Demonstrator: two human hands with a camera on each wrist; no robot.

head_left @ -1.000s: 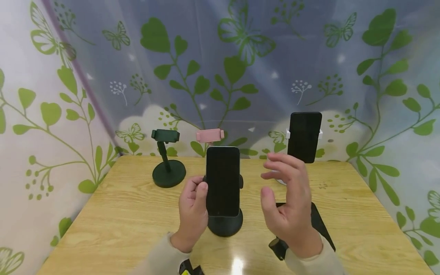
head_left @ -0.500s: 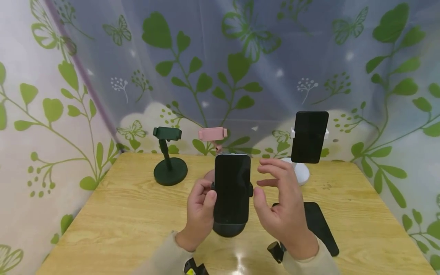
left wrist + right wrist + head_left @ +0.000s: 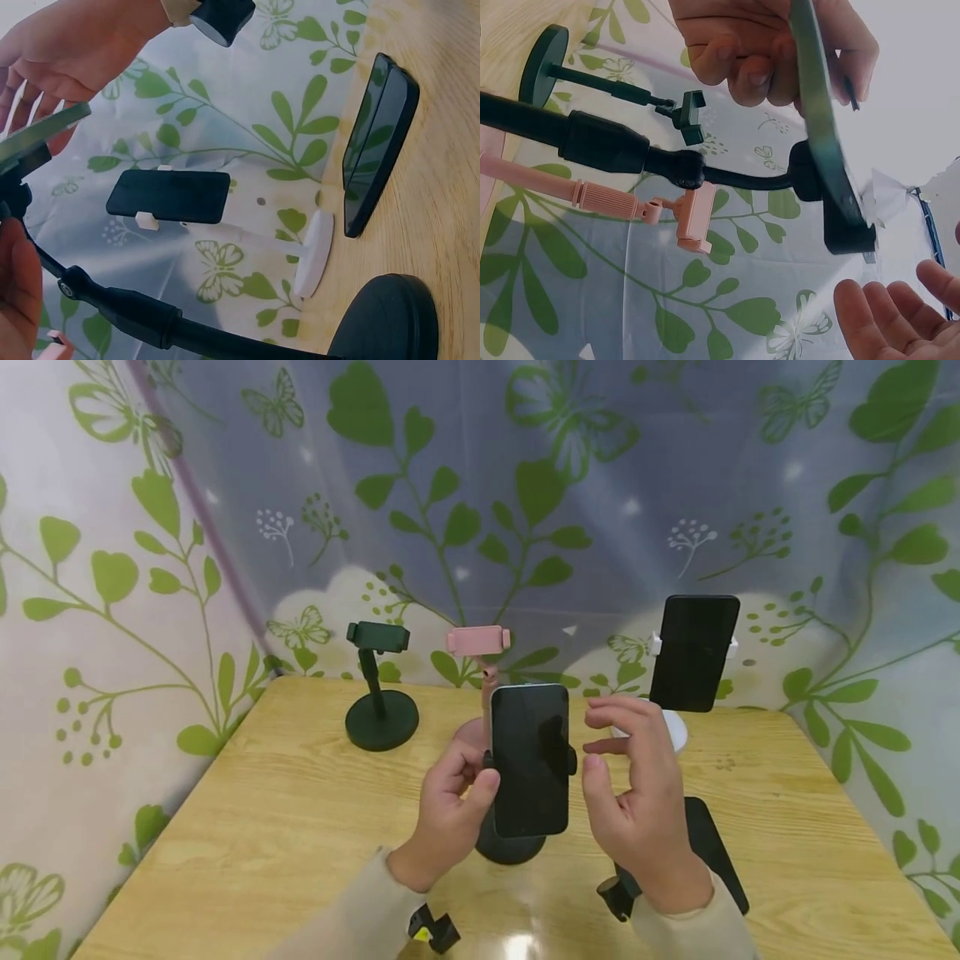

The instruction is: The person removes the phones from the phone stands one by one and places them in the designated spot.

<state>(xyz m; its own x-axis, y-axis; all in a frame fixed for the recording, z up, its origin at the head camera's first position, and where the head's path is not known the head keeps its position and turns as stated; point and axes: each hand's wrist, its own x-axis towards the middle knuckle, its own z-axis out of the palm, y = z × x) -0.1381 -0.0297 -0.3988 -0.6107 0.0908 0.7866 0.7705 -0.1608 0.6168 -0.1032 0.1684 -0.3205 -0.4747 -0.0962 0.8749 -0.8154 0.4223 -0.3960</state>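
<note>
A smartphone with a dark screen sits upright in the clamp of a black phone stand. My left hand grips the clamp's left side, its thumb by the phone's edge and its fingers curled behind. In the right wrist view the phone appears edge-on, with the stand's arm behind it. My right hand hovers just right of the phone, its bent fingers and thumb spread apart with nothing between them. The left wrist view shows this right hand apart from the phone.
A green phone stand and a pink one stand at the back. Back right, a white stand holds another phone. Dark flat phones lie on the wooden table beneath my right arm.
The head view has shifted, moving everything rightward. The phone has moved right relative to the pink stand, uncovering its stem. My right hand came near the phone's right side, then drew slightly away.
</note>
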